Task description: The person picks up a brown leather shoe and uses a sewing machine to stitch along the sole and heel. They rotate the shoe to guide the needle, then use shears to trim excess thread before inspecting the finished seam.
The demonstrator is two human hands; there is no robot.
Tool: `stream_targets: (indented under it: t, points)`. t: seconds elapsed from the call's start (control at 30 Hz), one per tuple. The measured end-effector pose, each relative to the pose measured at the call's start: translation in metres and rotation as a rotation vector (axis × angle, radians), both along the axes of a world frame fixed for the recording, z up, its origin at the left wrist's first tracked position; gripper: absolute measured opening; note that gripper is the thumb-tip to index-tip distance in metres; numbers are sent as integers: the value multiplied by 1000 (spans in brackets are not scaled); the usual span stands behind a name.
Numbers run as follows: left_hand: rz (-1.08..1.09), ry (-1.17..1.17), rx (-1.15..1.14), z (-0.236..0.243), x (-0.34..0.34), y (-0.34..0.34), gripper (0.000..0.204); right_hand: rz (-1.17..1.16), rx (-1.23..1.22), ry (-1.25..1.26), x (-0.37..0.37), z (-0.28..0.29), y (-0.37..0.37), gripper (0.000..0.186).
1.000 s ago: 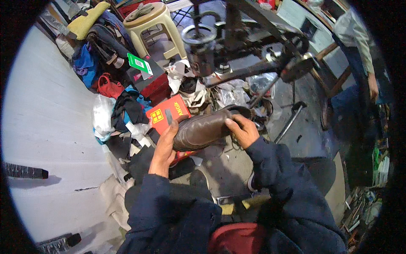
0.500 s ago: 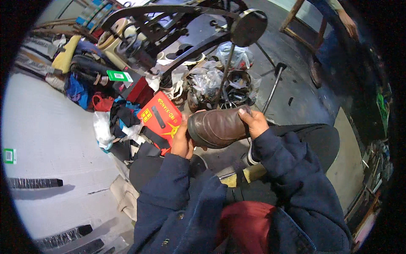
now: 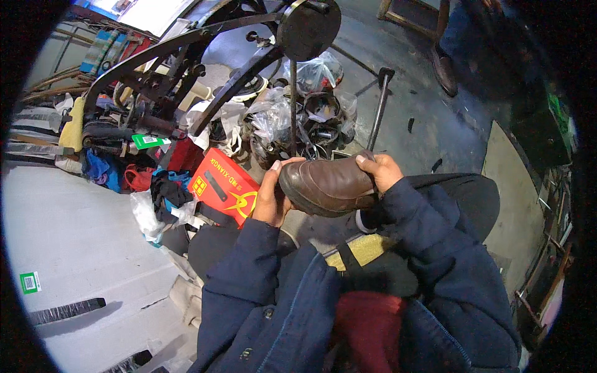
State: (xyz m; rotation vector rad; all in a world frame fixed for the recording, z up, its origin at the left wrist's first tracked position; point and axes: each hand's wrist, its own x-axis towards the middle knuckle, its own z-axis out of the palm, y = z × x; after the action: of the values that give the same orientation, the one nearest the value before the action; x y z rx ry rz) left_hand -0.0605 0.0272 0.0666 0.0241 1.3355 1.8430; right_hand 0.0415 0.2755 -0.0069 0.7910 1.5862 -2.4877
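Observation:
A brown leather shoe (image 3: 326,184) is held up over my lap between both hands, its long side running left to right. My left hand (image 3: 272,194) wraps round the rounded left end, thumb along the upper edge. My right hand (image 3: 380,171) grips the right end, with the thumb pressed on top and the other fingers out of sight behind the shoe. The stitched seams on the leather face me, and part of the dark sole edge shows along the bottom.
A black iron machine frame (image 3: 205,68) with a round plate stands ahead. Below it lie plastic bags (image 3: 273,118) and loose shoes. A red box (image 3: 225,186) sits left of my hands, beside cloth scraps (image 3: 171,189). Another person's shoe (image 3: 444,69) shows at the far right.
The shoe has been turned, so its side and upper seams show more and its sole edge less. Both hands keep hold of it. My view has shifted, moving the machine frame left and up.

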Motion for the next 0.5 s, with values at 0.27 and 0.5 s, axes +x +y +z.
stream_targets:
  t: [0.27,0.5]
  points:
    - [-129,-38,24,-28,-3,6,63,28,264,-43,-1,-13,25,32]
    - [-216,96,-370,-48,3,2,53,649,1340,-324,-34,-24,138,41]
